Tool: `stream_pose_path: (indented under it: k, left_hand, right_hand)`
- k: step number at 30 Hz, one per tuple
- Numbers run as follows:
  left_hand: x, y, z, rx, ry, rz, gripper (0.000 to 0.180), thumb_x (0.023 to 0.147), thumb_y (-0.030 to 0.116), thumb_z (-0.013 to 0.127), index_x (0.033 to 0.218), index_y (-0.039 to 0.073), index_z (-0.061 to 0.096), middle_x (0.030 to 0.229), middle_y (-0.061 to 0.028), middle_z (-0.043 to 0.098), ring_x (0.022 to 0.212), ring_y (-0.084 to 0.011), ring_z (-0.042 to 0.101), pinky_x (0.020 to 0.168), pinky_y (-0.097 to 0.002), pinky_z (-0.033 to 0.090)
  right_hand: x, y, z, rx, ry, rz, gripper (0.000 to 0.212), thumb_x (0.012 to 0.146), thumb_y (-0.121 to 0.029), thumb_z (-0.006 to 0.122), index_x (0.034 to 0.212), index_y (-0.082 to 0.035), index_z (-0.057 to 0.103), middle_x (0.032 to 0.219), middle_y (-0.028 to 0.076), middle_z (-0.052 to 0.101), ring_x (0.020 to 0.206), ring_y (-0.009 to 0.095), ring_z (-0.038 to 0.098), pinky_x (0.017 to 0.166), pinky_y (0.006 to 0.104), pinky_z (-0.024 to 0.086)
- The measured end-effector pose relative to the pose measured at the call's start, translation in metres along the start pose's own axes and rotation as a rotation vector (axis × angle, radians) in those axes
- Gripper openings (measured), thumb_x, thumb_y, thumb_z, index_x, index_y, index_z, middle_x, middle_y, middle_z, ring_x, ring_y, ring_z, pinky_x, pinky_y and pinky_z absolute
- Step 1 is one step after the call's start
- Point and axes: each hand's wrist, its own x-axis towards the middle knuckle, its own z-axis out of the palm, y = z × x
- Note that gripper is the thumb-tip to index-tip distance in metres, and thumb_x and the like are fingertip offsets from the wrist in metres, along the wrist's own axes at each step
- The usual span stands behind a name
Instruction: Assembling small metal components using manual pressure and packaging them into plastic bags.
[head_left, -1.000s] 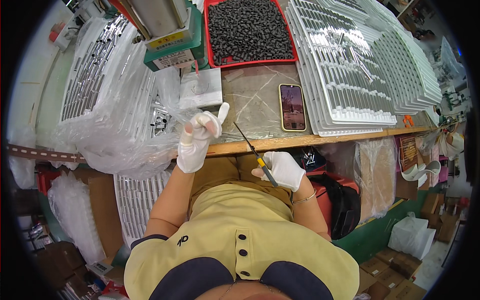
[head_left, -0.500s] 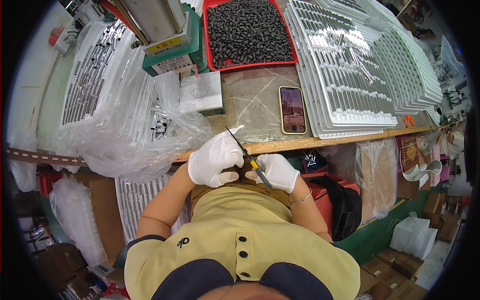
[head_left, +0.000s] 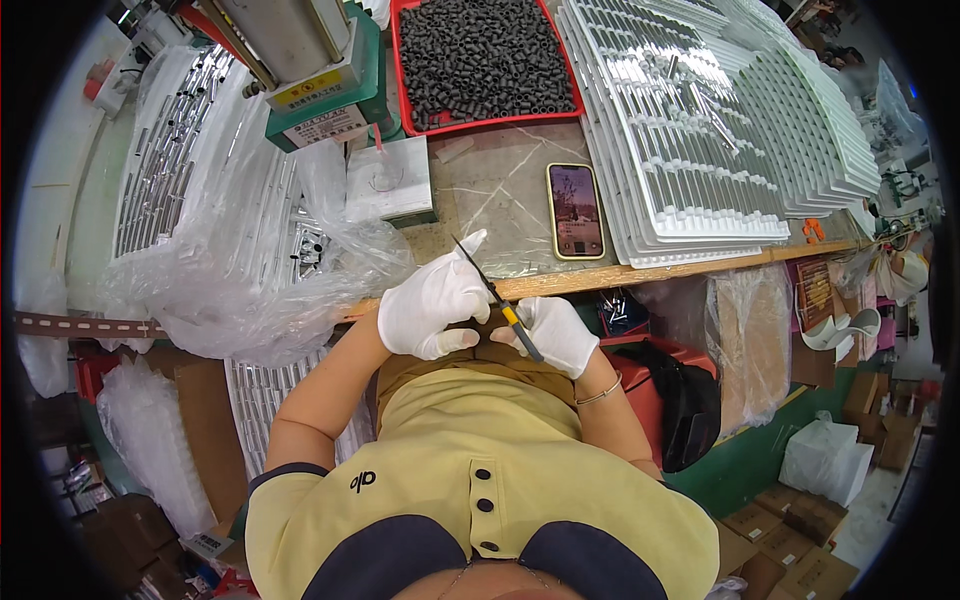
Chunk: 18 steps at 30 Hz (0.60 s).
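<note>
Both my hands wear white gloves and meet in front of my waist, at the table's front edge. My right hand is closed round the yellow-and-grey handle of a slim tool. Its thin dark blade tapers to a point and slants up and left, past the fingers of my left hand. That left hand is curled, with a glove fingertip sticking up beside the blade's point. What its fingers hold, if anything, is hidden.
On the table stand a red tray of small black tubular parts, a phone, stacked white trays with shiny metal tubes, and a green press beside a metal block. Plastic-wrapped tubes lie at left. A black bag is at right.
The view has shifted slightly, so the table items appear a little up and to the left. My hands and the tool keep nearly the same pose.
</note>
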Motion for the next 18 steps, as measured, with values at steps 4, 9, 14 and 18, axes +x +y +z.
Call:
stream_pose_path:
  k: [4,9,14,18]
  left_hand:
    - [-0.003,-0.004,0.001,-0.007,-0.024,-0.015,0.016,0.08,0.024,0.061,0.084,0.011,0.052,0.082,-0.0073,0.052,0.081,-0.0332,0.051,0.11,-0.0605,0.019]
    - [-0.006,0.0,0.002,0.054,-0.025,-0.035,0.021,0.077,0.025,0.064,0.087,0.011,0.053,0.083,-0.0072,0.052,0.081,-0.0321,0.05,0.096,-0.0527,0.034]
    - [-0.007,0.003,0.0,0.102,0.083,0.026,0.024,0.076,0.026,0.065,0.091,0.01,0.054,0.084,-0.0079,0.052,0.081,-0.0319,0.05,0.078,-0.0445,0.039]
    - [-0.011,0.004,0.0,0.106,0.07,0.014,0.025,0.076,0.027,0.064,0.092,0.01,0.054,0.084,-0.009,0.052,0.082,-0.0323,0.05,0.078,-0.0447,0.04]
  right_hand:
    - [-0.003,-0.008,-0.003,0.046,0.011,0.096,0.054,0.072,-0.05,0.076,0.056,-0.002,0.057,0.049,0.01,0.055,0.047,0.024,0.052,0.052,0.0339,0.043]
    - [-0.001,0.008,0.003,0.093,0.084,0.082,0.049,0.072,-0.045,0.078,0.056,-0.003,0.058,0.05,0.008,0.057,0.045,0.02,0.053,0.05,0.0319,0.044]
    - [-0.002,-0.005,0.0,0.105,0.085,0.098,0.047,0.072,-0.042,0.079,0.057,-0.003,0.059,0.05,0.008,0.058,0.043,0.019,0.054,0.049,0.0306,0.045]
    - [-0.001,-0.006,0.002,0.051,0.086,0.072,0.048,0.073,-0.044,0.078,0.056,-0.003,0.06,0.049,0.008,0.059,0.043,0.019,0.055,0.049,0.03,0.045]
